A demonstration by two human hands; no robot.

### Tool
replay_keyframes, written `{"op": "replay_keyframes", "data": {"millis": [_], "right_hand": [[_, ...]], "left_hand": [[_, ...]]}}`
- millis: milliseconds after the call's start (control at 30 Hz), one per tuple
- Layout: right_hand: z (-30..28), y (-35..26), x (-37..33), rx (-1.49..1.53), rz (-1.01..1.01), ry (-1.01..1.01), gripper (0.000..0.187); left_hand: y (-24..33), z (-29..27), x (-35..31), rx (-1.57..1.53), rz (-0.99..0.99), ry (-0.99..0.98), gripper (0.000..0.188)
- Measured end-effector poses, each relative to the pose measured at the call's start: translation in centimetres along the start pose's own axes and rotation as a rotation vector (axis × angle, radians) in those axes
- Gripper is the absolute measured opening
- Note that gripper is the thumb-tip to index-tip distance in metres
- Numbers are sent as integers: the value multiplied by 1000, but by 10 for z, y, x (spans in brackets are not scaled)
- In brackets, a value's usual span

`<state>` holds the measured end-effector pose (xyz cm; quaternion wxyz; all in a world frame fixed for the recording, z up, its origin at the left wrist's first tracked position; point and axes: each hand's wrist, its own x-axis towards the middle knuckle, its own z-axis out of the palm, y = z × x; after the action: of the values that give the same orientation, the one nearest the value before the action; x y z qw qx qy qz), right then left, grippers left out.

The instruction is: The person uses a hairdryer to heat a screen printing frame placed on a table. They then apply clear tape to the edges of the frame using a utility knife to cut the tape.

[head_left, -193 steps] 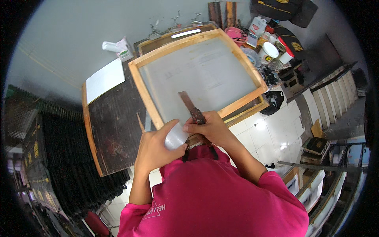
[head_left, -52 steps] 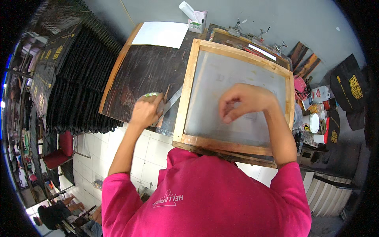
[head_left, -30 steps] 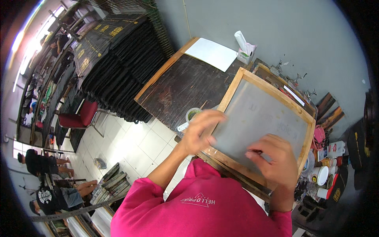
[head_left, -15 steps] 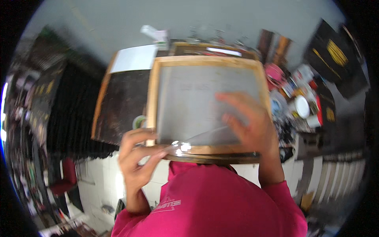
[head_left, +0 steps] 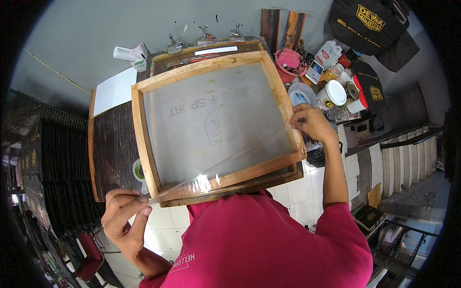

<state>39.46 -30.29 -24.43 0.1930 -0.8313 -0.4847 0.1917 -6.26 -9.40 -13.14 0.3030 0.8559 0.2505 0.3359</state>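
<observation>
A wooden-framed printing screen (head_left: 206,127) with grey mesh lies in front of me, faint lettering and an emblem outline showing in the mesh. Slanting over its near edge is a strip of clear tape (head_left: 211,181), shiny with reflected light. My left hand (head_left: 126,218) pinches one end by the frame's near left corner. At the frame's right side my right hand (head_left: 314,126) has its fingers closed on the strip's other end; a small dark spot shows between those fingers, too small to name.
A dark board (head_left: 115,153) carries a white sheet (head_left: 115,91) at left. A green-and-white round container (head_left: 138,169) sits beside the frame. Metal clamps (head_left: 204,36) stand behind it. At right are a pink bucket (head_left: 289,62), a white tub (head_left: 335,92) and several bottles and cans.
My left hand has moved left and down, while my right hand has gone from over the mesh to the frame's right side. The tape now stretches between them. The whole view has shifted.
</observation>
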Motion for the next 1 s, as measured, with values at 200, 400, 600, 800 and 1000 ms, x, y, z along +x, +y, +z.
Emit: {"op": "replay_keyframes", "data": {"millis": [200,400,600,800,1000], "right_hand": [[-37,-4,-11,278,41,3,10],[-63,-4,30,242,98,6,8],[-53,19,139,502,29,-21,7],[-8,60,226,782,128,61,11],[10,53,241,834,261,168,10]], "left_hand": [[-29,-5,12,-47,-116,82,21],[-83,19,61,-120,-417,88,29],[-190,57,122,-268,-527,71,62],[-249,84,178,-389,-710,107,26],[-265,94,192,-280,-754,124,11]]}}
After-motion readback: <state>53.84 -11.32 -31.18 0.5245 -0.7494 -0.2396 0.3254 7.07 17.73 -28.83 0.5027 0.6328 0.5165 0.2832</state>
